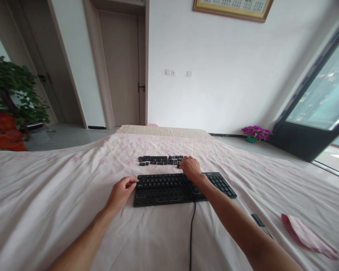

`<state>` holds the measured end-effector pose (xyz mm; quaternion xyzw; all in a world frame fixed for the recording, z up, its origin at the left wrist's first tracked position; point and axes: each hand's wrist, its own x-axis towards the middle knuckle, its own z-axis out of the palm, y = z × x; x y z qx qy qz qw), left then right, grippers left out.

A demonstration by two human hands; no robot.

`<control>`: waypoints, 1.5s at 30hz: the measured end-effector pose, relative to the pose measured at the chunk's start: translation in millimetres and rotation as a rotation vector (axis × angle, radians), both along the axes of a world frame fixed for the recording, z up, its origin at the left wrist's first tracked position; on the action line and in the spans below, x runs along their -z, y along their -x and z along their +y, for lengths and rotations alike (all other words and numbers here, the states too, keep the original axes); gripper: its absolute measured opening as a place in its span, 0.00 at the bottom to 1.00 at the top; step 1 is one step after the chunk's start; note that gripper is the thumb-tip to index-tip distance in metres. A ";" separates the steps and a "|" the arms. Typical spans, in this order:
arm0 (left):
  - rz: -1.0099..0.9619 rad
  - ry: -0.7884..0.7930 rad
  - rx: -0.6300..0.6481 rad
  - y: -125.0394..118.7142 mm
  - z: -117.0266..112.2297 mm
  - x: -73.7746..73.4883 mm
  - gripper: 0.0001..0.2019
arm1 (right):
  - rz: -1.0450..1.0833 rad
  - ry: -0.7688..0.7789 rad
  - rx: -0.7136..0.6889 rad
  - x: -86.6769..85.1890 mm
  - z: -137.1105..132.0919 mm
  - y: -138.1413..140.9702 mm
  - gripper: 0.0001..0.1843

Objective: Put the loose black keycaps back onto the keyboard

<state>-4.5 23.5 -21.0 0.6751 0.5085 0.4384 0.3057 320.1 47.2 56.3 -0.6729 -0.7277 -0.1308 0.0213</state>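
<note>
A black keyboard (pixel 158 196) lies on the cloth with its upper rows of keys on; bare sockets show in the lower rows. At its left edge is my left hand (pixel 122 191), fingers curled and the tips gripping the keyboard's side. Beyond the keyboard, loose black keycaps (pixel 159 158) lie in rough rows, a long one among them. My right hand (pixel 191 166) reaches over the keyboard to the right end of these rows. Its fingers are pinched on a dark keycap (pixel 179 165), partly hidden by the fingertips.
A black cable (pixel 191 233) runs from the keyboard towards me. To the right lie a small dark flat object (pixel 258 219) with a thin cord and a folded pink cloth (pixel 307 233). The pale floral tablecloth (pixel 73 210) is wrinkled.
</note>
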 end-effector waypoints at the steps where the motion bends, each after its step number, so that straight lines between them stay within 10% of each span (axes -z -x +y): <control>1: -0.005 0.000 -0.001 -0.1 0.1 0.1 0.10 | -0.012 0.005 -0.004 1.3 5.4 1.9 0.12; 21: -0.008 0.013 0.019 1.0 -0.7 -1.8 0.10 | -0.134 0.014 -0.111 11.9 31.3 14.2 0.13; 32: -0.003 0.021 0.018 2.9 3.6 5.4 0.11 | 0.333 -0.102 -0.211 -1.0 -42.9 -15.3 0.10; 45: 0.000 0.021 0.017 2.5 3.8 5.1 0.12 | 0.261 -0.066 -0.254 14.4 -78.4 -23.4 0.08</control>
